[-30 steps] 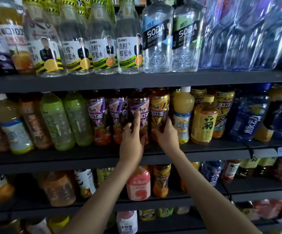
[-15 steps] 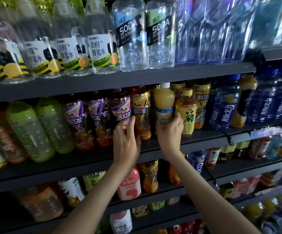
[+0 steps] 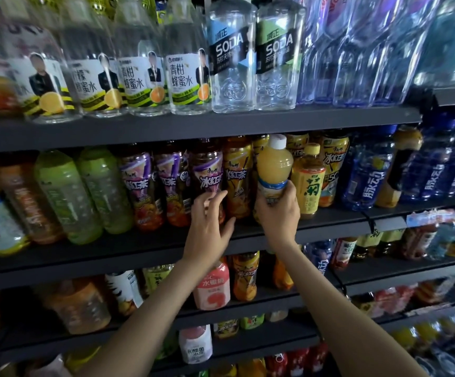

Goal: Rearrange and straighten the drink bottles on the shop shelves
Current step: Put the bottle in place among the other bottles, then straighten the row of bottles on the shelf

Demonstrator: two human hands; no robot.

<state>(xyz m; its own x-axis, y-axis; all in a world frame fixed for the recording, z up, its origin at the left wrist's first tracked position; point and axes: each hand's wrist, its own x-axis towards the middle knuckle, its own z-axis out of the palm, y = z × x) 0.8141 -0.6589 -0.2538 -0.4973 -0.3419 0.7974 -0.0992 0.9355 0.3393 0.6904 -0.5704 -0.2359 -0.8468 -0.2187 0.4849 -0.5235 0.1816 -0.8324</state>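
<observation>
Left of the juice bottle: two green bottles, three purple-label tea bottles. Left hand, fingers spread, touches the nearest of the three. Right hand grips the juice bottle at the shelf front edge. One yellow bottle just right.

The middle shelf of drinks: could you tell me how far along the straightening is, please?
Done, apparently: the purple-label iced teas stand in an even row. In hand: the right hand grips the white-capped orange juice bottle; the left hand, fingers spread, is at the teas. Left: a yellow-topped bottle leans among the blue bottles.
</observation>
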